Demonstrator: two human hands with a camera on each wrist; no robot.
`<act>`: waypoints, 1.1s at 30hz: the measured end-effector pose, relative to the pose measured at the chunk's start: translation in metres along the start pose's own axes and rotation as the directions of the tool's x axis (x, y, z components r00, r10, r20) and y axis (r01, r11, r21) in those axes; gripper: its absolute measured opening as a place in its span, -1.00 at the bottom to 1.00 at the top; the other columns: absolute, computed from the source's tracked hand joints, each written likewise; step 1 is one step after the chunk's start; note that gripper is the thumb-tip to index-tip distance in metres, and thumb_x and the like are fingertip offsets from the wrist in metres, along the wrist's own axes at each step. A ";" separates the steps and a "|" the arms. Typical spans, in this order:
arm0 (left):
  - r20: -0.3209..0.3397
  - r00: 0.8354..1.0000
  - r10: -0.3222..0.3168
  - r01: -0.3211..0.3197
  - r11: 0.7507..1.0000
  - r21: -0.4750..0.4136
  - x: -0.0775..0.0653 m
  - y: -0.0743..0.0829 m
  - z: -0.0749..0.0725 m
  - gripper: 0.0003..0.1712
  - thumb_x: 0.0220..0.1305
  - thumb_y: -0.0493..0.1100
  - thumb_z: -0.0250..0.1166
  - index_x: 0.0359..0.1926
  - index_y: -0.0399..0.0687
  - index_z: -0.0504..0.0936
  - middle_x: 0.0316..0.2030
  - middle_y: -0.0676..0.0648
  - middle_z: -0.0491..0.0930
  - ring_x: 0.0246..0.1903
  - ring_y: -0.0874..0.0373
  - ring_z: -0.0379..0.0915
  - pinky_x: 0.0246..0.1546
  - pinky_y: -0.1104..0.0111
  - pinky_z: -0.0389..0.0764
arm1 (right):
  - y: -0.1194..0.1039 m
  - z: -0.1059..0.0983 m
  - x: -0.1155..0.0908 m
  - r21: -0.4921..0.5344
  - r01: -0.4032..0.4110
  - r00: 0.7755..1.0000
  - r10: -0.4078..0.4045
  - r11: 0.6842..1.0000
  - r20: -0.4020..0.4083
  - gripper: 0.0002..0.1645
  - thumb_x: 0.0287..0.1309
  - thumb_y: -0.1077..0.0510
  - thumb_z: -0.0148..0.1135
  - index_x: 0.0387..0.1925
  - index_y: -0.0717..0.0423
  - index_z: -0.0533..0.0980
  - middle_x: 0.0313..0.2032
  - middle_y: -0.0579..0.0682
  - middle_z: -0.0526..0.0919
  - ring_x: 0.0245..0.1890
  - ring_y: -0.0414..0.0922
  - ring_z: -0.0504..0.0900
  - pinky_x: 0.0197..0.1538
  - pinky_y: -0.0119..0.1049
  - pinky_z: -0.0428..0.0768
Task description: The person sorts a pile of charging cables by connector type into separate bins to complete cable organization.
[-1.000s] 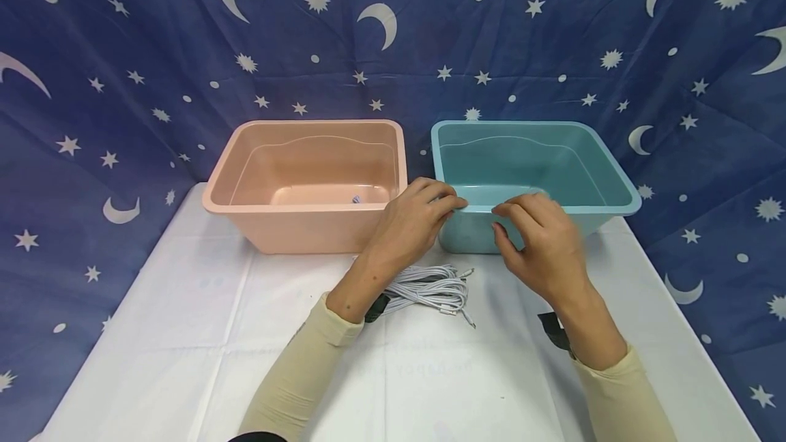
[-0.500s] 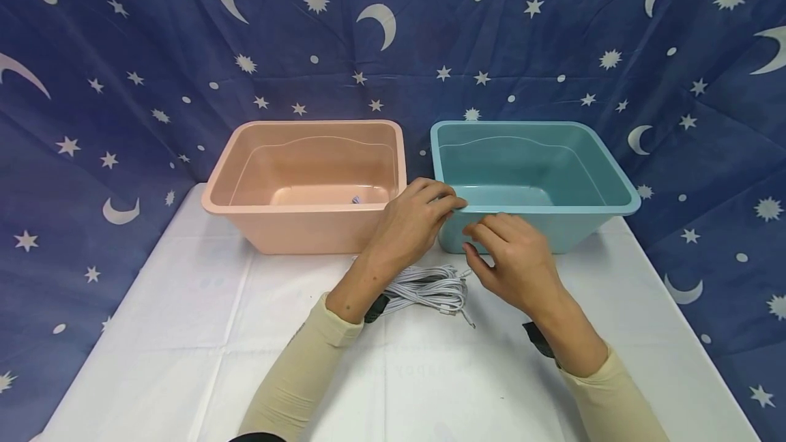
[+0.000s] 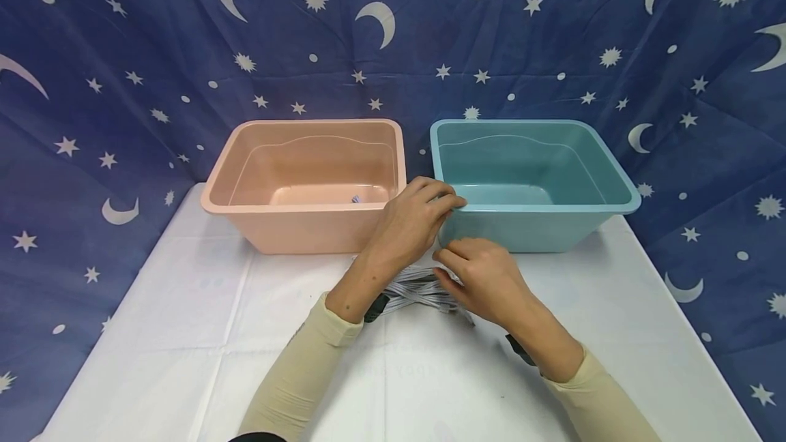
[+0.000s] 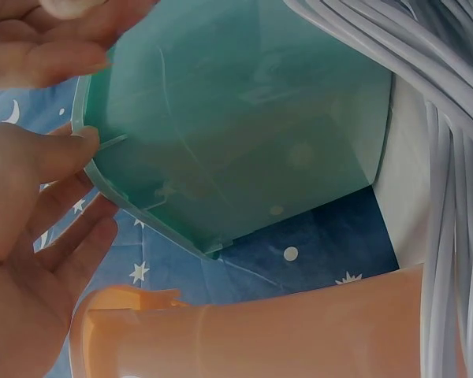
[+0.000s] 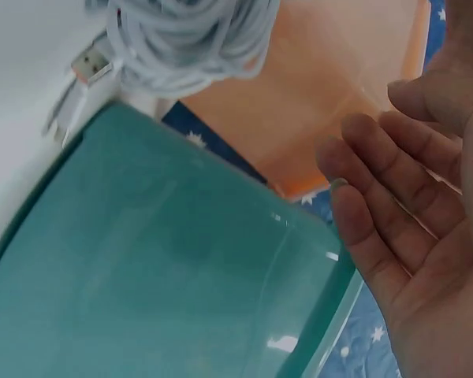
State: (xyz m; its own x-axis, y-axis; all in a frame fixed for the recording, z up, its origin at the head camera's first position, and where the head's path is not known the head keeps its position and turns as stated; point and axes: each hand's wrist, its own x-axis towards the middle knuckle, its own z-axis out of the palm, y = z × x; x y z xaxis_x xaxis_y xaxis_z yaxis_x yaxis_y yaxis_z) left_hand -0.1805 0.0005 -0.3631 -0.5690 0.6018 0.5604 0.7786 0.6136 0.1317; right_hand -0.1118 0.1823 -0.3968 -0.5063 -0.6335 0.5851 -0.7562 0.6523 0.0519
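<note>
Pinching the near-left corner of a teal plastic bin [image 3: 552, 209] by its rim, the left hand [image 3: 408, 220] has its thumb on the outer wall and fingers behind the edge. At 4 o'clock from it hangs the right hand [image 3: 485, 282], fingers loosely bent, thumb apart, holding nothing. At about 6 o'clock from the left hand, a bundled white USB cable [image 3: 424, 290] lies on the white tablecloth [image 3: 184, 326]. A peach plastic bin [image 3: 301, 209] stands at 9 o'clock from the teal bin; a bluish item [image 3: 356, 199] on its floor is too small to name. Judging from this, the left-hand hold is made; the right hand has yet to take hold of anything, and the cable lies outside both bins. Compared with 1 second ago, the right hand has dropped toward 8 o'clock, from the teal bin's front rim to beside the cable; the left hand has kept its place.
</note>
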 end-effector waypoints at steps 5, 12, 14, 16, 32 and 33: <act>0.005 1.000 -0.002 0.002 1.000 -0.002 0.000 0.000 -0.001 -0.69 0.56 -0.23 0.26 0.16 0.17 0.78 0.14 0.08 0.69 0.24 0.13 0.49 0.38 0.37 0.46 | -0.008 0.008 0.001 0.012 0.029 0.998 -0.030 1.000 0.063 -0.77 0.07 0.16 0.61 -0.25 0.09 0.72 -0.39 -0.10 0.66 -0.45 -0.14 0.60 -0.37 -0.27 0.65; -0.001 1.000 -0.002 0.002 1.000 -0.015 0.001 0.000 0.000 -0.68 0.57 -0.25 0.24 0.16 0.17 0.78 0.14 0.08 0.69 0.24 0.12 0.49 0.38 0.36 0.46 | -0.015 0.017 0.000 0.011 0.044 0.994 -0.045 0.999 0.096 -0.76 0.02 0.17 0.61 -0.29 0.04 0.67 -0.39 -0.12 0.62 -0.45 -0.12 0.61 -0.39 -0.26 0.63; -0.003 1.000 -0.003 0.003 1.000 -0.021 0.001 0.000 0.000 -0.68 0.56 -0.26 0.25 0.16 0.17 0.78 0.14 0.08 0.69 0.24 0.12 0.49 0.38 0.36 0.47 | -0.017 0.020 -0.001 0.012 0.046 0.993 -0.047 0.999 0.109 -0.75 0.00 0.17 0.63 -0.32 0.03 0.66 -0.41 -0.12 0.61 -0.45 -0.12 0.61 -0.40 -0.25 0.63; -0.003 1.000 -0.003 0.003 1.000 -0.023 0.001 0.000 0.000 -0.68 0.56 -0.26 0.25 0.15 0.17 0.78 0.13 0.08 0.69 0.24 0.12 0.49 0.37 0.35 0.47 | -0.018 0.023 -0.001 0.016 0.049 0.991 -0.051 0.999 0.124 -0.74 -0.02 0.17 0.64 -0.35 0.02 0.65 -0.42 -0.13 0.62 -0.44 -0.12 0.62 -0.38 -0.25 0.64; 0.002 1.000 -0.005 0.006 1.000 -0.030 0.001 -0.001 0.001 -0.69 0.56 -0.25 0.26 0.15 0.17 0.78 0.13 0.08 0.68 0.23 0.11 0.49 0.37 0.34 0.47 | -0.028 0.039 -0.004 -0.003 0.049 0.966 -0.047 0.999 0.255 -0.72 -0.06 0.14 0.65 -0.37 0.02 0.64 -0.38 -0.11 0.68 -0.35 -0.08 0.65 -0.23 -0.20 0.66; 0.002 1.000 -0.006 0.006 1.000 -0.029 0.001 -0.001 0.001 -0.69 0.56 -0.25 0.25 0.15 0.17 0.78 0.13 0.08 0.68 0.23 0.12 0.49 0.37 0.35 0.46 | -0.028 0.040 -0.005 -0.011 0.048 0.964 -0.044 0.999 0.264 -0.71 -0.05 0.13 0.66 -0.36 0.03 0.64 -0.37 -0.11 0.68 -0.33 -0.08 0.65 -0.21 -0.20 0.66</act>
State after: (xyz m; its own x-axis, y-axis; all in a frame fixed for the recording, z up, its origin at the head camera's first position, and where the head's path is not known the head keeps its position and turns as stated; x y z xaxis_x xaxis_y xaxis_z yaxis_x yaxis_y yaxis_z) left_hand -0.1823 0.0009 -0.3632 -0.5740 0.5995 0.5577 0.7827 0.6017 0.1588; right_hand -0.1048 0.1505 -0.4333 -0.5643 -0.7486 0.3480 -0.7751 0.6256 0.0887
